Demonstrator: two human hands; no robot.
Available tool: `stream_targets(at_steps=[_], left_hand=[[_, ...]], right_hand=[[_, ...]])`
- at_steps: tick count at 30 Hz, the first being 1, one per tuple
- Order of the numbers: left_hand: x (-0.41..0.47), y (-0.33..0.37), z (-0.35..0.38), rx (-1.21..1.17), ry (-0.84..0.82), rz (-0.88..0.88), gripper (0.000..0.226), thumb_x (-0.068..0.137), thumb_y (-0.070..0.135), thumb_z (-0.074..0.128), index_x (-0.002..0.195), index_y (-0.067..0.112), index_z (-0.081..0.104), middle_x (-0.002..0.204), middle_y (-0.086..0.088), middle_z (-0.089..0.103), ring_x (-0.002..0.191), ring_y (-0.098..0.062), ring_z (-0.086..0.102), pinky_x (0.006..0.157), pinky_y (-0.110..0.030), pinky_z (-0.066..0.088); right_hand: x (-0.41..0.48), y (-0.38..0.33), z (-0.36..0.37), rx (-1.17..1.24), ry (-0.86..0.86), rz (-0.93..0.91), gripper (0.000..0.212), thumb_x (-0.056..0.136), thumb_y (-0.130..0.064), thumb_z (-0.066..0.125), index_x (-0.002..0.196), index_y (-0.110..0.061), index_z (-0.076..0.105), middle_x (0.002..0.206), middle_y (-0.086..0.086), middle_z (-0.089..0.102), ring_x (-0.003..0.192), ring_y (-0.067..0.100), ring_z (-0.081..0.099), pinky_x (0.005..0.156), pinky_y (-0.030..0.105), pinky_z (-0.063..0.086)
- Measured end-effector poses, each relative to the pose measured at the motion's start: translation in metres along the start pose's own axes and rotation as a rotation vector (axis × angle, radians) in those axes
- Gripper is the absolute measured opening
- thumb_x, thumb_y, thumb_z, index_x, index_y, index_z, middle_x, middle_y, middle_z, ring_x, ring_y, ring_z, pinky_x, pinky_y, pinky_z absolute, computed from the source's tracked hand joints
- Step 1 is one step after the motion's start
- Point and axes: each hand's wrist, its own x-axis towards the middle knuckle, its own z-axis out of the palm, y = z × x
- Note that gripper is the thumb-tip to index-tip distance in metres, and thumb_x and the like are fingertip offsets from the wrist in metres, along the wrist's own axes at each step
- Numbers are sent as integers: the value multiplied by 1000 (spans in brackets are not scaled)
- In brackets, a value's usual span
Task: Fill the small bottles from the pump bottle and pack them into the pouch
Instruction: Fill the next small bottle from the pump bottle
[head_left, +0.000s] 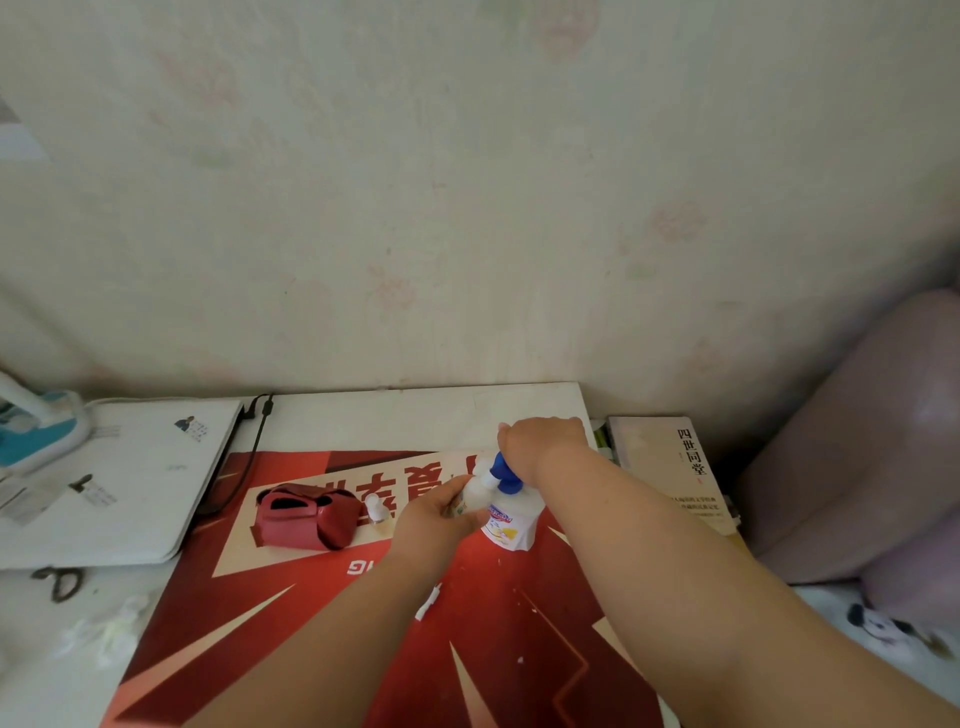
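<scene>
Head view: my left hand (431, 515) grips a small bottle (474, 494) at the spout of the pump bottle (511, 522) on the red mat (493, 649). My right hand (540, 442) covers the pump head, fingers seemingly curled over it. The red pouch (306, 517) and a second small bottle (375, 506) sit just left.

The pump bottle (511, 522) is hemmed in: the right hand (540, 441) grips its head from 12 o'clock, the left hand (434, 514) holds a small bottle (475, 493) at its 9 o'clock. Farther toward 9 o'clock lie a loose bottle (374, 506) and the red pouch (306, 517). A book (670, 467) blocks 3 o'clock, the wall (467, 208) 12 o'clock. Toward 6 o'clock the red mat (493, 649) lies open between the forearms.
</scene>
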Motion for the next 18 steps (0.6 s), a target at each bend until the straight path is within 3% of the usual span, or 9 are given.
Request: stream_targets(at_steps=[3, 11, 18], left_hand=[[0, 0, 0, 13, -2, 4, 50, 83, 14, 67, 130, 23, 52, 103, 9, 56, 95, -11, 52, 82, -23, 38], [1, -1, 1, 24, 10, -20, 49, 84, 12, 66, 130, 24, 52, 97, 10, 53, 90, -9, 50, 79, -22, 35], [1, 0, 2, 5, 6, -24, 49, 84, 11, 66, 129, 23, 53, 97, 11, 53, 91, -9, 50, 81, -21, 35]], right_hand=[[2, 0, 1, 10, -6, 8, 45, 83, -33, 55, 123, -19, 43, 78, 1, 44, 88, 26, 51, 85, 38, 37], [2, -3, 5, 36, -12, 23, 39, 83, -27, 54, 120, -17, 44, 87, 4, 48, 85, 26, 48, 83, 37, 35], [2, -2, 6, -4, 4, 7, 40, 85, -29, 55, 122, -17, 43, 79, 3, 44, 83, 24, 48, 81, 36, 36]])
